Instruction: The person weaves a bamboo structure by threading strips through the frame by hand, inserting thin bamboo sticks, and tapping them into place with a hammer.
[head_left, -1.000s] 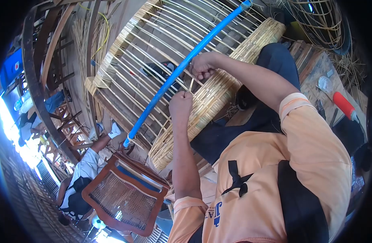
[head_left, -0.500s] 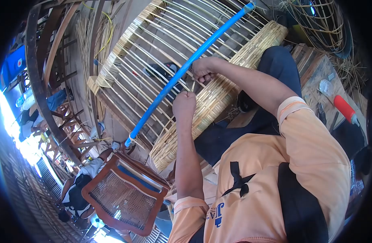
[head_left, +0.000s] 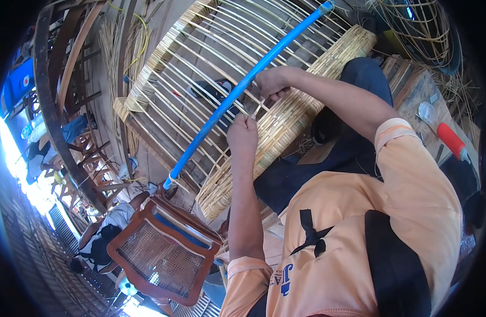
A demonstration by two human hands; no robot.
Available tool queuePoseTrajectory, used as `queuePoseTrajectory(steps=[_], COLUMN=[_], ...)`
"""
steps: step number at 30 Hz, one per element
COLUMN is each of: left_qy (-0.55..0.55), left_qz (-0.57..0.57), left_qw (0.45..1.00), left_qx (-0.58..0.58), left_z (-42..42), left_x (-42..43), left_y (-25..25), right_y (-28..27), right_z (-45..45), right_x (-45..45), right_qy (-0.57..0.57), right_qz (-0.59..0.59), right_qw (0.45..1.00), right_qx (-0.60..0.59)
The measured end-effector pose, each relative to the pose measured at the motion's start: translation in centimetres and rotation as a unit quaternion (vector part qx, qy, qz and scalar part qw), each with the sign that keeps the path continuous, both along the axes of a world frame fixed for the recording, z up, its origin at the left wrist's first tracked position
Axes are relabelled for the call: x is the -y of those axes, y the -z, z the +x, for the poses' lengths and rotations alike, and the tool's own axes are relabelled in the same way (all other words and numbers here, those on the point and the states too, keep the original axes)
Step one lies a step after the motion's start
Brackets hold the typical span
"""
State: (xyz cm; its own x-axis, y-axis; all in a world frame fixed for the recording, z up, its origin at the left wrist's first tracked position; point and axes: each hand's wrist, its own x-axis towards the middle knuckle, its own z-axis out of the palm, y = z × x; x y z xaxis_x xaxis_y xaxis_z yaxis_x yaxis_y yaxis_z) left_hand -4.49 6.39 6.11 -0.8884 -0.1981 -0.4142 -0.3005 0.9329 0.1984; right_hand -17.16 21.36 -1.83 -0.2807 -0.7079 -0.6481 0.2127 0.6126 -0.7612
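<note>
A large woven cane piece has a dense woven band [head_left: 285, 127] along its near side, with thin cane stakes [head_left: 195, 113] running away from it. A blue pipe [head_left: 216, 116] lies across the stakes. At the band's far edge my left hand [head_left: 243, 137] is closed, thumb and fingers pinched together around a cane strand. Just beyond it, close to the pipe, my right hand [head_left: 274, 83] has its fingers curled in above the stakes. A short pale strand shows between the two hands. What my right fingers grip is mostly hidden.
A brown chair frame with a cane mesh panel [head_left: 161, 259] stands at lower left, a person [head_left: 103, 238] behind it. On the right, a wooden board [head_left: 422, 105] carries a red-bodied tool [head_left: 450, 141]. Loose cane bundles [head_left: 113, 58] lean at upper left.
My right hand has shifted slightly right along the band, and its forearm has swung a little outward. My left hand stays nearly in place, its wrist turned slightly.
</note>
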Motion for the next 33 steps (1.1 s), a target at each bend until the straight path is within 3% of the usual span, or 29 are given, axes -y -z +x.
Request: queuePoseTrajectory(steps=[2, 6, 8, 10, 14, 17, 19, 27, 33], left_qy=[-0.012, 0.008, 0.006, 0.018, 0.042, 0.063, 0.077, 0.146, 0.157], left_qz=[0.04, 0.064, 0.069, 0.069, 0.036, -0.015, -0.017, -0.023, 0.058], left_qw=[0.998, 0.997, 0.998, 0.997, 0.998, 0.998, 0.997, 0.984, 0.985], left_qx=[-0.036, -0.044, 0.002, 0.005, -0.01, -0.012, -0.028, -0.095, -0.045], left_z=[-0.1, -0.6, -0.6, -0.5, -0.5, -0.5, 0.0, 0.6, 0.3], left_x=[-0.5, 0.2, 0.0, 0.2, -0.3, -1.1, -1.5, -1.0, 0.3], left_y=[0.2, 0.8, 0.6, 1.0, 0.7, 0.4, 0.8, 1.0, 1.6], right_y=[1.3, 1.7, 1.6, 1.9, 1.7, 1.1, 1.3, 2.0, 1.5], right_z=[0.2, 0.6, 0.7, 1.2, 1.5, 1.7, 1.7, 3.1, 3.3], right_x=[0.1, -0.5, -0.8, -1.0, -1.3, -1.9, -1.7, -3.8, -4.5], right_qy=[-0.018, -0.021, -0.012, 0.036, 0.099, 0.132, 0.139, 0.213, 0.243], right_qz=[0.033, 0.03, 0.023, -0.023, -0.032, -0.05, 0.011, -0.051, -0.094], right_qw=[0.999, 0.996, 0.996, 0.999, 0.994, 0.985, 0.98, 0.96, 0.944], right_qx=[-0.016, 0.078, 0.09, 0.023, 0.025, 0.101, 0.141, 0.174, 0.204])
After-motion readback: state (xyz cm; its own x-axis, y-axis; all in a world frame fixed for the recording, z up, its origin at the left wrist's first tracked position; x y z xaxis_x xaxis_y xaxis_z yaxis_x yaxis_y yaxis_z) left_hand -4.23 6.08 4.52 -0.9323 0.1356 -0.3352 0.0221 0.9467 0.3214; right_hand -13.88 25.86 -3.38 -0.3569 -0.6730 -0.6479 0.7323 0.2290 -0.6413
